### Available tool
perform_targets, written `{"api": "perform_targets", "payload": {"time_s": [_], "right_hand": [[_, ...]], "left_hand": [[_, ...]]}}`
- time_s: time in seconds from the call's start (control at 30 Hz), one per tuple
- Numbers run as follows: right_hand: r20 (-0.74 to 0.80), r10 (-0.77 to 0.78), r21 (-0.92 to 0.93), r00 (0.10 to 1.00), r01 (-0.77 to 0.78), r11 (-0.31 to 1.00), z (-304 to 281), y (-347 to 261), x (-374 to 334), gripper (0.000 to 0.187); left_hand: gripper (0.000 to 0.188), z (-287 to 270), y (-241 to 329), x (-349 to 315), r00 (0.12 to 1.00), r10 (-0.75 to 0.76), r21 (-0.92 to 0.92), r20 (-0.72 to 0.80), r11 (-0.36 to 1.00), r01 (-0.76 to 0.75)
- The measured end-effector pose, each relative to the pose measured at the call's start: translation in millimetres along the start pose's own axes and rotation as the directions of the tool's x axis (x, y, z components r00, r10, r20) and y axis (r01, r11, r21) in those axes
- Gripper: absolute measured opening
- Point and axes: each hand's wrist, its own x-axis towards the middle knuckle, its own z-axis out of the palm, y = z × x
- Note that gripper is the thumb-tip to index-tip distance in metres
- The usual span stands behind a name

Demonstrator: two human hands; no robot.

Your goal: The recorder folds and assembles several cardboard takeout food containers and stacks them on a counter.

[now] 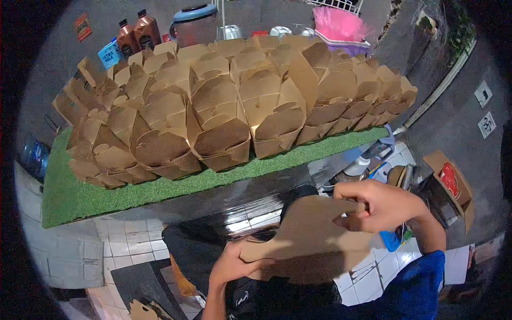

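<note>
A brown cardboard box blank [314, 229], partly folded, is held over my lap between both hands. My left hand [234, 264] grips its left edge, thumb and fingers closed on the card. At the upper right of the piece, my right hand [378, 205] pinches a flap with bent fingers. In front of me, several rows of open brown cardboard food boxes [221, 146] stand close together on green artificial turf [224, 178] covering a table.
Behind the boxes stand brown bottles [146, 31], a blue-lidded jug [194, 26] and a pink-filled basket [341, 24]. An open carton [463, 197] lies at right. Cut cardboard pieces [144, 310] sit low at left, above the white tiled floor [130, 248].
</note>
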Motion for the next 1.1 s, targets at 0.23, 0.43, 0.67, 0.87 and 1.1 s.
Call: {"api": "perform_targets", "payload": {"time_s": [0.23, 0.43, 0.67, 0.87, 1.1], "right_hand": [[-0.140, -0.237, -0.337, 0.961, 0.179, 0.924, -1.8, 58.4, 9.7, 0.034], [-0.082, 0.214, 0.463, 0.973, -0.153, 0.873, 57.8, 169.7, -14.9, 0.072], [-0.103, 0.686, 0.940, 0.721, -0.155, 0.303, 239.3, 207.8, -39.1, 0.051], [-0.276, 0.572, 0.937, 0.772, 0.083, 0.340, 223.3, 229.8, -66.9, 0.039], [-0.124, 0.675, 0.990, 0.728, 0.041, 0.137, 239.9, 303.0, -55.6, 0.046]], "left_hand": [[0.032, 17.1, -49.2, -14.7, 0.986, -0.127, -0.290, -0.109, 0.953, 0.091], [0.036, 9.8, -70.9, -32.2, 0.962, -0.214, -0.462, -0.170, 0.879, 0.114], [0.035, 38.8, -80.0, -36.3, 0.842, -0.522, -0.599, -0.134, 0.720, 0.351], [0.037, 66.9, -102.7, -2.8, 0.922, -0.382, -0.532, -0.068, 0.796, 0.290], [0.036, 100.0, -144.8, 34.1, 0.850, -0.522, -0.528, 0.079, 0.701, 0.480]]}}
